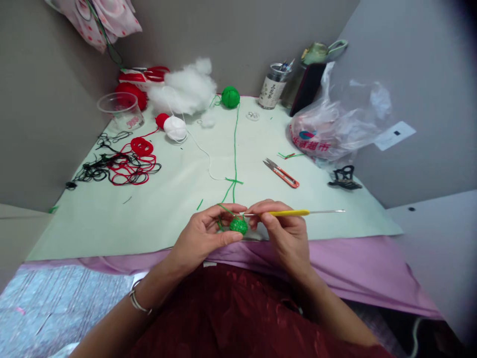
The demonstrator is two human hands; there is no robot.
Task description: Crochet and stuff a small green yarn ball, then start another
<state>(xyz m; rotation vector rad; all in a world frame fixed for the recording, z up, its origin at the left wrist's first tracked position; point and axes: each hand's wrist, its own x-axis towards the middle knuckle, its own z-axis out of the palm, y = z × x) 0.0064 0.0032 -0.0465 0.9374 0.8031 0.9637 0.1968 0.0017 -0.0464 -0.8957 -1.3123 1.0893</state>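
Observation:
Between the thumb and fingers of my left hand (208,230) is a small round green crochet piece (239,226). Green yarn (235,144) passes over the left fingers and runs back to a green yarn ball (230,97) at the far side of the table. My right hand (285,231) is closed on a crochet hook (290,213) with a yellow handle. One metal end of the hook meets the top of the green piece; the other end points right. Exactly how the yarn loops on the hook is too small to make out.
Orange-handled thread snips (282,173) lie right of centre, near a black hair clip (345,178) and a plastic bag (331,129). Tangled black and red yarn (112,166) lies left. Behind are white stuffing (186,89), a white yarn ball (175,128), a clear cup (122,112) and a pen holder (273,87).

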